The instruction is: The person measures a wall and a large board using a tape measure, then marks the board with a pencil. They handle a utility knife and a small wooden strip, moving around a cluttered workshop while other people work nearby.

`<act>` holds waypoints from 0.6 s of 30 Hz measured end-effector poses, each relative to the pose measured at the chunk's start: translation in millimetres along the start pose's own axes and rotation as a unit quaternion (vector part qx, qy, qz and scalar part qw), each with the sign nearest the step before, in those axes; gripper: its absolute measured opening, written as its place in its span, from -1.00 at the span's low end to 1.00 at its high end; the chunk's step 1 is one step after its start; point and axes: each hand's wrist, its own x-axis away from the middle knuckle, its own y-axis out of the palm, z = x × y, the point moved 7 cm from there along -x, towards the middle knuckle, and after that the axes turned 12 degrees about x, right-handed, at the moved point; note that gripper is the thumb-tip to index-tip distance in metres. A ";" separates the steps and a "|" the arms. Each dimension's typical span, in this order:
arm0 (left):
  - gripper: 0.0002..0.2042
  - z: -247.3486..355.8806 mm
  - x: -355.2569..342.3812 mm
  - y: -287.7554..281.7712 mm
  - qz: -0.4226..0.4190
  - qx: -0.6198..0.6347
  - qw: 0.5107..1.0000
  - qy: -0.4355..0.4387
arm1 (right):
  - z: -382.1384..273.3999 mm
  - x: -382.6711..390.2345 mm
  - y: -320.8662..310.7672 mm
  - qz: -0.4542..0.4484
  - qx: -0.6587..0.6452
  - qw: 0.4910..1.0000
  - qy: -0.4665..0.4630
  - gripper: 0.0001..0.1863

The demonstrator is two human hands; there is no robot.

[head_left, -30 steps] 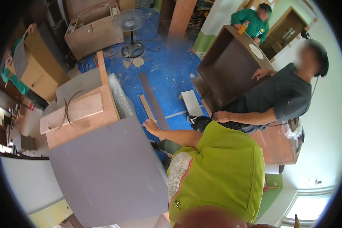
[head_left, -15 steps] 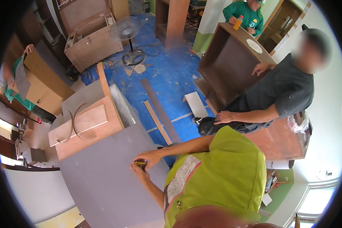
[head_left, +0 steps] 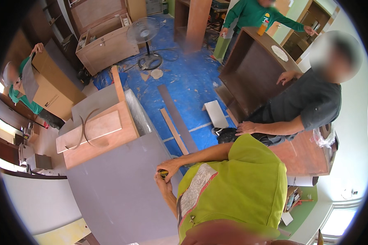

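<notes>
Both hands come together over the near edge of a large grey panel (head_left: 114,183). Between them is a small yellow-and-black tape measure (head_left: 163,174), partly covered by the fingers. My right hand (head_left: 170,165), on the upper side, curls around it. From below, my left hand (head_left: 163,185) closes on the same tool with its fingertips. No blade can be made out stretching from it.
Wood boards (head_left: 98,128) with a curved strip lie beyond the panel. Long strips (head_left: 178,118) rest on the blue floor sheet near a fan (head_left: 145,34). A co-worker in dark clothes (head_left: 306,102) sits by a brown cabinet (head_left: 257,67); another holds a cardboard box (head_left: 55,81).
The whole view has shifted slightly, and my hands stay together on the tape measure. The green-shirted co-worker behind the cabinet now stretches an arm out to the right.
</notes>
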 end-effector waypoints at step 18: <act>-0.63 -21.6 9.5 -16.7 -0.018 0.046 0.999 -0.003 | 11.2 5.1 16.4 -0.108 0.026 0.994 -0.001 -0.09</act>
